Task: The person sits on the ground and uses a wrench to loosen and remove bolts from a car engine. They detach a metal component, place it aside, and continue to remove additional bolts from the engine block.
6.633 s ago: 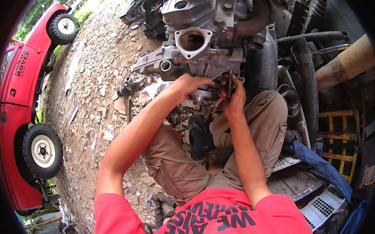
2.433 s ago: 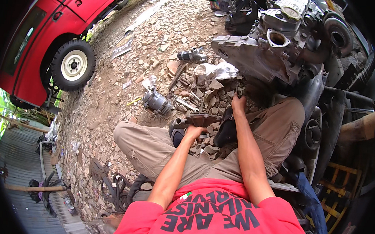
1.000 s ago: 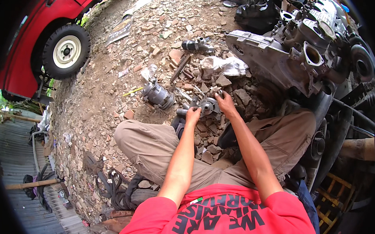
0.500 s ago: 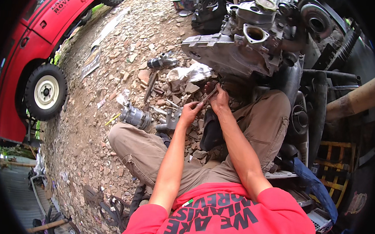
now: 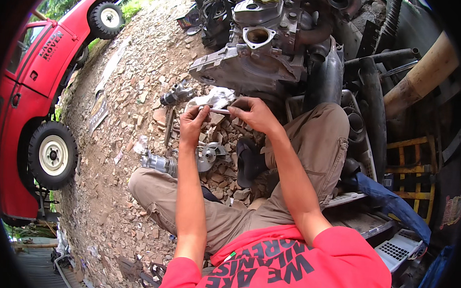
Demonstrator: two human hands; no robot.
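Note:
A thin, pale rod-like piece [image 5: 220, 111] stretches level between my two hands, over the stony ground. Its left end is pinched in the fingers of my left hand [image 5: 192, 124]. The fingertips of my right hand [image 5: 256, 115] close on the other end. What exactly the piece is, I cannot make out. Just behind it lies a crumpled white plastic sheet [image 5: 215, 98]. Beyond my right hand stands a large grey metal engine [image 5: 255, 55]. Below my left hand, a round-bodied metal part [image 5: 209, 156] rests on the stones.
A ribbed metal cylinder [image 5: 160, 163] sits by my left knee, and a dark metal fitting [image 5: 176, 94] lies farther off. To the right are black pipes [image 5: 373, 106], a bamboo pole [image 5: 421, 75] and a yellow crate [image 5: 409, 167]. A red vehicle [image 5: 29, 99] stands at the left.
Both hands have moved up and left from beside the engine, carrying the thin piece, which has turned from slanted to level. The view has shifted, so the engine appears farther left.

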